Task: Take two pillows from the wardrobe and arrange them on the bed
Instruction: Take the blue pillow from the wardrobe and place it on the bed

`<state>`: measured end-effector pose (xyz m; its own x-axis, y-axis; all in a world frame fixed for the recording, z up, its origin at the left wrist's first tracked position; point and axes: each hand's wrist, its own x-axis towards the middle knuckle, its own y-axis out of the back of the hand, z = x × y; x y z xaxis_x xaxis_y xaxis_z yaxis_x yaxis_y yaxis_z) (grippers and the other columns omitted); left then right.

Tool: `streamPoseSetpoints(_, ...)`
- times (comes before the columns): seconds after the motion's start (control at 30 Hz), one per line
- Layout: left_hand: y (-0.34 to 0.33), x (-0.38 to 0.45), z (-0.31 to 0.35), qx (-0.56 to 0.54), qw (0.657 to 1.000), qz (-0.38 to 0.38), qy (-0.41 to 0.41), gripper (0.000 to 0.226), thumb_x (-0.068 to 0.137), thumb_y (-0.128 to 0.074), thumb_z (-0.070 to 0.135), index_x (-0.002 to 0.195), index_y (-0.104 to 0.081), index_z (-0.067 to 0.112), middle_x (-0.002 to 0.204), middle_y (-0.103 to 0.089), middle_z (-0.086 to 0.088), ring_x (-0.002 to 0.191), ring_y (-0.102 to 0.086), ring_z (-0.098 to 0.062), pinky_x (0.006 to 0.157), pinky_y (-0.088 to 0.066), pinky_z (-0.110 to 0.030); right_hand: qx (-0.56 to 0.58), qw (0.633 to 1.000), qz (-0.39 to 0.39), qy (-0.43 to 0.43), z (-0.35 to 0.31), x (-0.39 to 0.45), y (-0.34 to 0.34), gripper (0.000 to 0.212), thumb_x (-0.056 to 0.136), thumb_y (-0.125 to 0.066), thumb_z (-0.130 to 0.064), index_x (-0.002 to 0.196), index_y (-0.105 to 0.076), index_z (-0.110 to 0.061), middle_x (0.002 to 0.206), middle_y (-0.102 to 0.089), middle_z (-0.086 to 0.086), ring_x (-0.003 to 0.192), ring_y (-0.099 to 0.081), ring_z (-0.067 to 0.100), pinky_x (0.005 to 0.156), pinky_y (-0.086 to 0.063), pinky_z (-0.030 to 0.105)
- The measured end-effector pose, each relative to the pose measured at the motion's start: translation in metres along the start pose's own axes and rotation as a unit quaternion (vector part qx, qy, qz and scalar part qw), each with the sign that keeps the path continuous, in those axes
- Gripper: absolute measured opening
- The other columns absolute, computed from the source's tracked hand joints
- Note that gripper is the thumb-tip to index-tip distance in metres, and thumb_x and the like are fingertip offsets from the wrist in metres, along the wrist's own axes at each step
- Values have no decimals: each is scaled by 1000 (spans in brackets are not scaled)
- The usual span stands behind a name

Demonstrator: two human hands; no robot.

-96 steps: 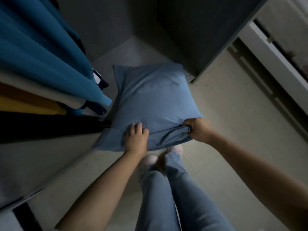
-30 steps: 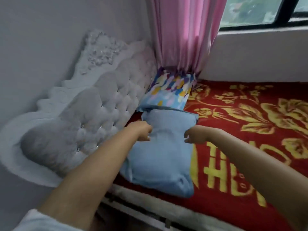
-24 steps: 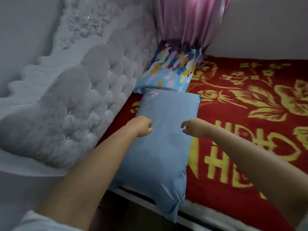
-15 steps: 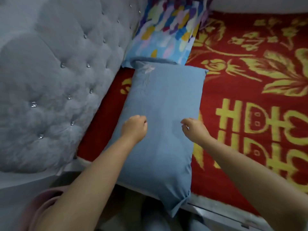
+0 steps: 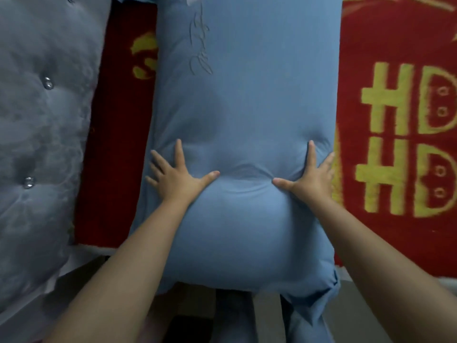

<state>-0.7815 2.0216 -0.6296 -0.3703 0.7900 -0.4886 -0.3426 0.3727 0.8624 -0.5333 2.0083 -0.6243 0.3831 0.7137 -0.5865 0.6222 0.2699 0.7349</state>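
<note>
Pillow [image 5: 244, 115], plain blue w/ faint stitched motif near top center, lies lengthwise down the middle of the frame on the red bedspread [image 5: 395, 169] w/ yellow pattern. Its near end hangs past the bed edge at bottom center. 2 hands pressed flat on it, fingers spread, gripping nothing: left hand [image 5: 176, 178] at center-left, right hand [image 5: 308, 178] at center-right, thumbs pointing inward, fabric dented btwn them. Grey tufted headboard [image 5: 42, 144] fills the left side.
</note>
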Motion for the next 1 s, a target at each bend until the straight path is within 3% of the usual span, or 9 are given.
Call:
streamPoseSetpoints(0.07,4,9,-1,-22,999,-25,23,123,53,-67,74,146,5,37,150,-14,-27,137,-23,-41,112,-23,-53,0,1000,14,-19,-2,-1,-3,121,54,-82,-50,141,1,-43,154,4,20,140,-8,40,114,-20,50)
streamPoseSetpoints(0.17,8,12,-1,-62,998,-14,11,113,55,-75,64,145,-16,31,134,-41,-22,123,-43,-37,102,-39,-44,29,998,27,-42,-6,-2,-4,122,52,-84,-47,141,-1,-42,144,-19,23,134,-23,40,112,-25,47)
streamPoseSetpoints(0.3,19,16,-10,-101,993,16,-63,60,72,-74,43,120,-48,17,115,-63,-18,105,-60,-36,81,-49,-39,54,995,77,-41,-14,-12,4,112,51,-87,-39,140,-18,-36,132,-43,22,122,-43,39,102,-39,44)
streamPoseSetpoints(0.43,54,14,-22,-152,978,86,-110,20,83,-65,24,86,-59,5,90,-68,-26,87,-63,-40,67,-48,-40,84,989,120,-32,-39,-31,26,89,58,-85,-28,132,-35,-26,129,-56,15,114,-54,36,92,-46,40)
streamPoseSetpoints(0.53,96,11,-26,-170,961,145,-162,23,84,-60,18,68,-55,2,81,-65,-32,79,-62,-44,62,-45,-43,109,982,154,-3,-63,-53,37,67,65,-80,-28,122,-46,-21,120,-61,12,107,-57,35,87,-47,40)
streamPoseSetpoints(0.73,178,14,-37,-158,927,228,-252,39,73,-45,26,69,-55,-11,79,-61,-38,74,-60,-46,61,-44,-46,226,942,244,34,-113,-91,53,54,71,-76,-25,114,-50,-8,115,-62,16,106,-56,33,86,-43,37)
streamPoseSetpoints(0.9,192,16,-67,-156,919,262,-252,63,69,-31,45,65,-54,-13,73,-60,-40,70,-61,-46,59,-45,-47,275,924,258,58,-134,-107,32,52,70,-78,-23,111,-51,-6,109,-63,17,100,-57,32,74,-35,27)
streamPoseSetpoints(1.0,187,24,-85,-144,926,262,-229,65,68,-28,46,65,-54,-14,73,-60,-39,70,-61,-46,59,-44,-46,290,919,259,69,-143,-103,16,52,69,-78,-24,109,-50,-6,106,-63,15,98,-58,31,71,-35,25)
